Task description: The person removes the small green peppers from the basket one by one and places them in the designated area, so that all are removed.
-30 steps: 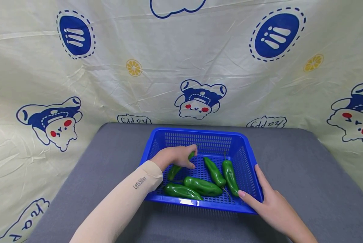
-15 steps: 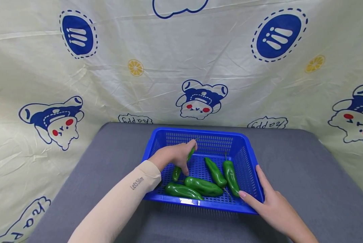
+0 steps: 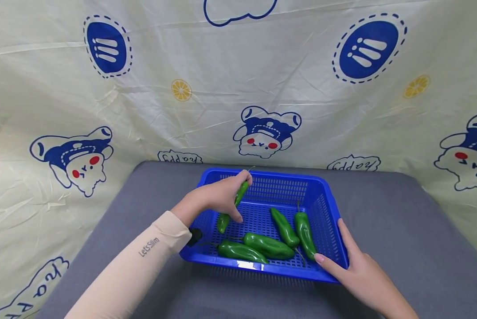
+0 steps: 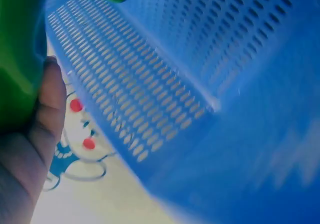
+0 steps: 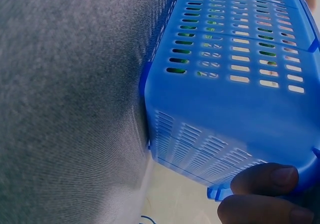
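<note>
The head view is looking forward-down over left grip (image 3: 219, 196) and right grip (image 3: 356, 266); nearer wrist views are sharing the perforated basket (image 3: 278, 271).

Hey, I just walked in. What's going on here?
A person's left hand holds a long, glossy green pepper at the left part of a blue, rectangular, perforated plastic basket. The right hand grips the basket's right edge near the front corner. Four other green peppers lie inside.

We record a screened-off tabletop area; the kind of room we cannot tell. Listed: grey table (image 3: 402, 212); cream sheeting (image 3: 222, 66), creased, rising at back and sides, printed with capped cartoon figures (image 3: 264, 133), orange slices (image 3: 181, 90), "happy" lettering (image 3: 180, 158).
</note>
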### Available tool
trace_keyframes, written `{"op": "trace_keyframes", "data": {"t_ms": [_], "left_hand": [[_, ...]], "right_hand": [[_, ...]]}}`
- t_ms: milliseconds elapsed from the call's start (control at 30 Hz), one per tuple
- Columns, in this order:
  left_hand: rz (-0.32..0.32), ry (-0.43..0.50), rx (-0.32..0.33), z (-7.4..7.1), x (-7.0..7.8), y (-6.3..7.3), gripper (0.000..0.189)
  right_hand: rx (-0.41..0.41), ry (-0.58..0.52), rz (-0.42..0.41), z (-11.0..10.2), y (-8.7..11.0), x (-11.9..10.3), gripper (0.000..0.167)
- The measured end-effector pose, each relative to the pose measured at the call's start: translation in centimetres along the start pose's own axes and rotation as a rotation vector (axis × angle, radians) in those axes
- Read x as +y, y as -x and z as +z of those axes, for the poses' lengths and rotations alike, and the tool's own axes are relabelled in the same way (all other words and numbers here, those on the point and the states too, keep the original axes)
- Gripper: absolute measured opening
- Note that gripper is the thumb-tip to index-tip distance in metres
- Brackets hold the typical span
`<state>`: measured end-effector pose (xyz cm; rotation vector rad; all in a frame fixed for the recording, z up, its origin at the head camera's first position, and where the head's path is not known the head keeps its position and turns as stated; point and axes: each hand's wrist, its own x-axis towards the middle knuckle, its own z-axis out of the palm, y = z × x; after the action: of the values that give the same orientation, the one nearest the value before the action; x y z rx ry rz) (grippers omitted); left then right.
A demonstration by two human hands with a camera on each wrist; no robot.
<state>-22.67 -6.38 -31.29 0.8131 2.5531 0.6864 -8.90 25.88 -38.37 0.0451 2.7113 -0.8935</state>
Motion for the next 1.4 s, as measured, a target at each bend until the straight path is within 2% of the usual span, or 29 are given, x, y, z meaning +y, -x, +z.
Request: {"op": "trace_keyframes", "data": {"t_ms": [100,233,333,400,467,600,700,800,933,1100,1400], "left_hand": [[0.006,0.020,0.057,-1.1,0.0,1.9,0.082],[-0.003,0.126,0.142,-2.8,0.0,4.9,0.078],[-0.037,0.174,0.204,-4.1,-0.2,7.4,0.077],[-0.069,0.174,0.246,-4.8,-0.8,8.9,0.078],[-0.103,0.173,0.286,-5.3,-1.8,10.5,0.079],[-0.156,0.208,0.347,-5.6,-4.9,13.1,0.077],[-0.185,0.255,0.381,-4.9,-7.5,14.6,0.073],[-0.234,0.311,0.406,-3.5,-10.2,15.8,0.071],[-0.319,0.359,0.397,-1.0,-13.1,16.4,0.070],[-0.387,0.313,0.348,1.8,-15.0,15.5,0.071],[-0.367,0.292,0.312,4.8,-16.7,13.6,0.067]], "right_hand": [[-0.001,0.003,0.001,-0.1,0.1,0.1,0.108],[0.001,0.006,-0.011,-0.1,0.2,0.2,0.107],[0.009,0.020,-0.025,-0.2,0.2,0.2,0.107],[0.013,0.027,-0.031,-0.1,0.2,0.2,0.107],[0.021,0.036,-0.039,-0.1,0.2,0.2,0.107],[0.035,0.043,-0.055,-0.1,0.3,0.2,0.107],[0.035,0.033,-0.060,-0.2,0.3,0.2,0.108],[0.022,0.022,-0.054,-0.2,0.3,0.2,0.111],[0.004,0.022,-0.043,-0.2,0.2,0.1,0.112],[-0.004,0.033,-0.033,-0.3,0.3,0.2,0.112],[-0.006,0.038,-0.026,-0.4,0.3,0.0,0.112]]}}
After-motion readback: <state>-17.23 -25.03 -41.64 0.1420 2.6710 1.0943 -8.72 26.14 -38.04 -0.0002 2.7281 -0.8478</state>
